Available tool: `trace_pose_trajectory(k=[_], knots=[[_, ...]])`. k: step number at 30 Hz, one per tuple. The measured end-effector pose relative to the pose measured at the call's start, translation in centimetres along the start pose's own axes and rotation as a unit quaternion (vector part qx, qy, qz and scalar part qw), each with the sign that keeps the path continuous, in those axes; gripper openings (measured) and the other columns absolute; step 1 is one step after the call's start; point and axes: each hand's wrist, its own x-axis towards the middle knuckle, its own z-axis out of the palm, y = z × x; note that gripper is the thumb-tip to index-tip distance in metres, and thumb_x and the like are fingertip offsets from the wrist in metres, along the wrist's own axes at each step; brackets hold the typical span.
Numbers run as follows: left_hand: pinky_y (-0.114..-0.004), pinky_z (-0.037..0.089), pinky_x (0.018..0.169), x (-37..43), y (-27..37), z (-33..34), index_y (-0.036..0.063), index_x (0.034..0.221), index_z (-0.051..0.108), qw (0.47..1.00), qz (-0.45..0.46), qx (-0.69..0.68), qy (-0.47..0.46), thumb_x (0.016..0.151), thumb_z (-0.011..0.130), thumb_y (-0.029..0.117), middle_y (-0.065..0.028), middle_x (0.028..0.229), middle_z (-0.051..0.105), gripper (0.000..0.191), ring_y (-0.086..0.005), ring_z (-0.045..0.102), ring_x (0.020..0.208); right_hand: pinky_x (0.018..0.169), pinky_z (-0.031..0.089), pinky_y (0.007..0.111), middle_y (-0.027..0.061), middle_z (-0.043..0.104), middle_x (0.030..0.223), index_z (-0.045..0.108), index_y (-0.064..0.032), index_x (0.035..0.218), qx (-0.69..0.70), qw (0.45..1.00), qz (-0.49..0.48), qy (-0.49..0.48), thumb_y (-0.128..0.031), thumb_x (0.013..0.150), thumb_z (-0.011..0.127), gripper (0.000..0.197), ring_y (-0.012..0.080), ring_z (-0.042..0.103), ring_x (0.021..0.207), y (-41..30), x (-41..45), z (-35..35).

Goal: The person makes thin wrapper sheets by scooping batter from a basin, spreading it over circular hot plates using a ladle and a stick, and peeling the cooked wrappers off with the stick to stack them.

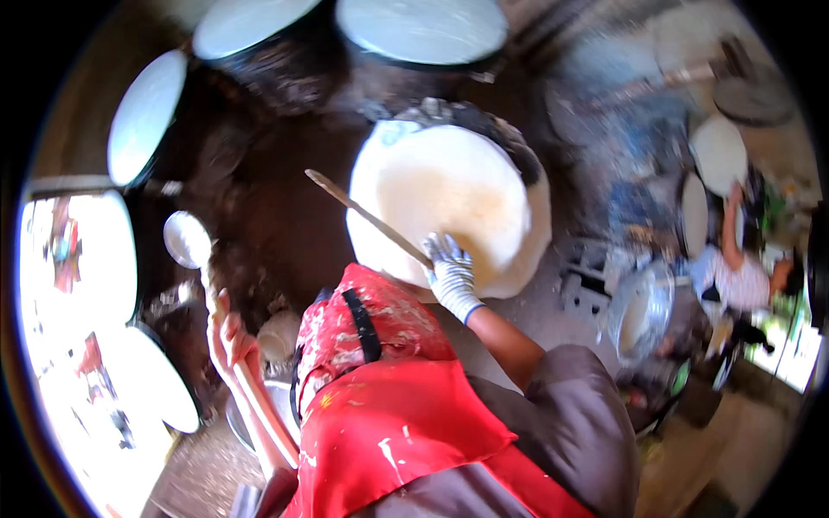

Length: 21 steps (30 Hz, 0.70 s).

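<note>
Before me is a round griddle with a large pale sheet (pixel 453 188) on it, its middle tinged light brown. My right hand (pixel 452 275), in a striped knitted glove, rests at the sheet's near edge. A long thin wooden stick (pixel 366 213) runs from that hand to the upper left, across the griddle's left side. My bare left hand (pixel 234 340) is closed around the long handle of a ladle (pixel 188 239), whose pale round bowl points up and away at the left. A red apron (pixel 395 408) with white splashes covers my front.
Several round pale-topped griddles (pixel 421 29) stand in an arc ahead and to the left. A metal basin (pixel 641 317) and hollow blocks (pixel 586 281) are at the right. Farther right, a person (pixel 741 275) reaches towards a round pale disc (pixel 719 155). A metal bowl (pixel 282 405) sits low at the left.
</note>
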Motion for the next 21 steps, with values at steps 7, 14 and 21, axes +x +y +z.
trace_pose_trajectory(k=[7,14,21], knots=[[-0.018,0.031,0.037,-5.0,4.3,-9.6,0.0013,0.123,0.037,0.989,0.065,-0.108,0.077,0.093,0.041,0.028,-0.0003,0.063,0.042,0.04,-0.0049,0.036,0.036,0.059,0.045,0.039,0.0108,0.061,0.062,0.062,-0.0074,0.087,0.085,0.973,0.032,-0.211,-0.045,0.087,0.04,0.043,0.0305,0.06,0.062,-10.9,5.8,1.0],[-0.019,0.029,0.033,-19.9,2.1,-24.0,0.0045,0.119,0.043,0.868,0.215,0.134,0.427,0.091,0.043,0.024,-0.0002,0.063,0.044,0.034,-0.0061,0.035,0.035,0.06,0.047,0.038,0.0181,0.061,0.075,0.04,-0.0131,0.127,0.165,0.825,-0.305,-0.447,-0.031,0.085,0.049,0.047,0.0322,0.061,0.067,-26.7,4.4,-1.7],[-0.026,0.038,0.035,-23.5,4.0,-39.4,0.0024,0.091,0.057,0.686,0.219,0.225,0.656,0.086,0.045,0.022,-0.0058,0.056,0.051,0.023,-0.0132,0.046,0.036,0.059,0.045,0.044,0.0181,0.061,0.075,0.049,-0.0129,0.118,-0.115,0.697,-0.578,-0.407,-0.025,0.085,0.047,0.035,0.0343,0.058,0.066,-42.6,-1.7,5.8]])
